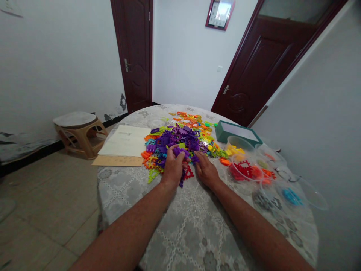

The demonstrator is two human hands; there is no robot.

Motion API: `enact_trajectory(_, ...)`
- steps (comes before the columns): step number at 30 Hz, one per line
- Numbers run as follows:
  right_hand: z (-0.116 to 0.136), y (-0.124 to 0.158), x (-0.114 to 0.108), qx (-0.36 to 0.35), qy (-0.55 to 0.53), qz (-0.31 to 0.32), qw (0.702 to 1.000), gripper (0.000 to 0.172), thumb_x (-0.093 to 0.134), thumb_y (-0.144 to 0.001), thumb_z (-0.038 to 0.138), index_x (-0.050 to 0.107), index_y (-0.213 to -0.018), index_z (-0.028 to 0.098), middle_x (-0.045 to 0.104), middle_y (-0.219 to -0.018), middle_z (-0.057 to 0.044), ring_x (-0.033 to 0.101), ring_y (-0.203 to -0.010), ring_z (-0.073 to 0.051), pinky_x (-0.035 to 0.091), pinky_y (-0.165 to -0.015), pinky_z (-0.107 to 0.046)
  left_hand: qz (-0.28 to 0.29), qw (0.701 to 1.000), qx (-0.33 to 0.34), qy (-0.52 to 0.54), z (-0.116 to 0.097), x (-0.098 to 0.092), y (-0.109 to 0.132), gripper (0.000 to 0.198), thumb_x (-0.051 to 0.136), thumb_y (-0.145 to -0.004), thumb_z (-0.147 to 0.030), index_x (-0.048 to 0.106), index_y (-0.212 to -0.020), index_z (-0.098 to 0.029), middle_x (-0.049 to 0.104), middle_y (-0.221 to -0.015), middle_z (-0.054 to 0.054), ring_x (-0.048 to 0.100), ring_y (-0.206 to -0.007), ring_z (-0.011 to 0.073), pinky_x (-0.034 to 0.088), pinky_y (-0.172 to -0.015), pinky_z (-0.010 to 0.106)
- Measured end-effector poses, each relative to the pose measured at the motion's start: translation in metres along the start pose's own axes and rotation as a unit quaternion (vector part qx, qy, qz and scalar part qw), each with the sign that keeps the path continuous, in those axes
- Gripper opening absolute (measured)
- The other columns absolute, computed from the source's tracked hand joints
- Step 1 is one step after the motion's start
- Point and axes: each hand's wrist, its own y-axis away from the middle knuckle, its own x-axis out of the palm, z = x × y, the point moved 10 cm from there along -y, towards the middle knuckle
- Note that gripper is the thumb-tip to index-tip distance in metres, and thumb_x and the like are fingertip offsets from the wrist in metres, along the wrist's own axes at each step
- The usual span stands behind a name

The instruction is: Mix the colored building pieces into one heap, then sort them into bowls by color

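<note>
Plastic pile: interlocking puzzle-edged pieces heaped mid-table, purple uppermost, other colours spilling around.
Left hand: mine, closed on purple pieces at the pile's near side.
Right hand: apart from my left, fingertips at a purple piece (whether pinched, I cannot tell).
Clear tubs: on my right, holding sorted colours.
Green box: just beyond them.
Paper: left of the pile, on my patterned tablecloth.

Table (patterned cloth) beneath heaped coloured pieces
</note>
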Motion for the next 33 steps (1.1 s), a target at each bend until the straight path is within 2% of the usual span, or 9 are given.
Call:
enact_trajectory(5,-0.002,0.000,0.005,0.032,0.049,0.025,0.998,0.047,0.054,-0.102,0.025,0.057,-0.149,0.025,0.057,-0.149,-0.014,0.062,-0.127,-0.027,0.056,-0.103,-0.045,0.009,0.999,0.002,-0.033,0.002,0.000,-0.001,0.047,0.064,-0.091,-0.033,0.049,-0.134,-0.022,0.069,-0.094,0.001,0.068,-0.070,0.0123,0.050,-0.054,0.020)
enact_trajectory(8,-0.011,0.002,0.002,0.065,0.039,0.026,0.997,0.046,0.063,-0.098,0.035,0.062,-0.142,0.023,0.060,-0.133,-0.014,0.066,-0.110,-0.026,0.059,-0.091,-0.041,0.018,0.998,-0.002,-0.060,0.007,0.002,-0.001,0.044,0.066,-0.091,-0.034,0.053,-0.131,-0.021,0.070,-0.092,0.001,0.067,-0.068,0.0117,0.049,-0.054,0.020)
enact_trajectory(12,-0.019,0.005,-0.010,0.084,-0.032,0.005,0.996,0.035,0.072,-0.088,0.034,0.069,-0.121,0.021,0.060,-0.111,-0.007,0.063,-0.103,-0.025,0.056,-0.092,-0.041,0.037,0.995,-0.029,-0.092,0.017,0.005,0.000,0.043,0.067,-0.091,-0.035,0.054,-0.130,-0.023,0.069,-0.084,-0.001,0.063,-0.059,0.0106,0.047,-0.052,0.020)
enact_trajectory(16,-0.021,0.014,-0.020,0.089,-0.130,0.002,0.988,0.035,0.073,-0.084,0.032,0.066,-0.118,0.023,0.063,-0.112,-0.005,0.063,-0.101,-0.023,0.053,-0.091,-0.039,0.064,0.985,-0.026,-0.156,0.014,0.012,0.007,0.044,0.067,-0.090,-0.036,0.056,-0.130,-0.023,0.071,-0.090,0.001,0.066,-0.062,0.0117,0.047,-0.053,0.021)
enact_trajectory(19,-0.033,0.027,-0.024,0.158,-0.224,-0.010,0.962,0.041,0.075,-0.083,0.038,0.060,-0.118,0.022,0.066,-0.105,-0.003,0.063,-0.087,-0.020,0.052,-0.081,-0.035,0.086,0.973,-0.013,-0.212,0.005,0.019,0.016,0.041,0.065,-0.091,-0.035,0.058,-0.130,-0.023,0.072,-0.094,0.002,0.068,-0.068,0.0129,0.052,-0.059,0.023)
enact_trajectory(22,-0.043,0.041,-0.028,0.237,-0.338,-0.044,0.910,0.048,0.078,-0.081,0.044,0.055,-0.118,0.023,0.067,-0.095,0.000,0.062,-0.078,-0.018,0.051,-0.069,-0.031,0.100,0.962,0.008,-0.256,-0.003,0.025,0.023,0.039,0.065,-0.091,-0.034,0.060,-0.128,-0.022,0.071,-0.092,0.002,0.068,-0.070,0.0143,0.054,-0.066,0.026)
enact_trajectory(25,-0.039,0.050,-0.022,0.281,-0.428,-0.028,0.859,0.051,0.079,-0.081,0.047,0.056,-0.120,0.024,0.064,-0.086,0.003,0.058,-0.065,-0.015,0.045,-0.056,-0.026,0.122,0.953,0.013,-0.276,0.000,0.030,0.028,0.041,0.065,-0.092,-0.034,0.060,-0.130,-0.022,0.072,-0.094,0.004,0.068,-0.072,0.0160,0.054,-0.071,0.029)
enact_trajectory(29,-0.025,0.053,-0.017,0.276,-0.459,0.005,0.844,0.044,0.077,-0.085,0.047,0.063,-0.119,0.024,0.063,-0.076,0.005,0.055,-0.057,-0.013,0.045,-0.053,-0.025,0.166,0.944,0.017,-0.285,0.014,0.036,0.032,0.040,0.064,-0.093,-0.035,0.061,-0.131,-0.025,0.072,-0.102,0.005,0.069,-0.076,0.0169,0.055,-0.076,0.032)
enact_trajectory(33,-0.018,0.053,-0.009,0.273,-0.487,0.036,0.829,0.047,0.076,-0.086,0.050,0.065,-0.123,0.023,0.066,-0.070,0.004,0.061,-0.055,-0.015,0.051,-0.053,-0.028,0.175,0.936,0.048,-0.302,0.018,0.036,0.032,0.035,0.068,-0.092,-0.038,0.067,-0.125,-0.028,0.071,-0.092,0.002,0.066,-0.079,0.0179,0.054,-0.078,0.032)
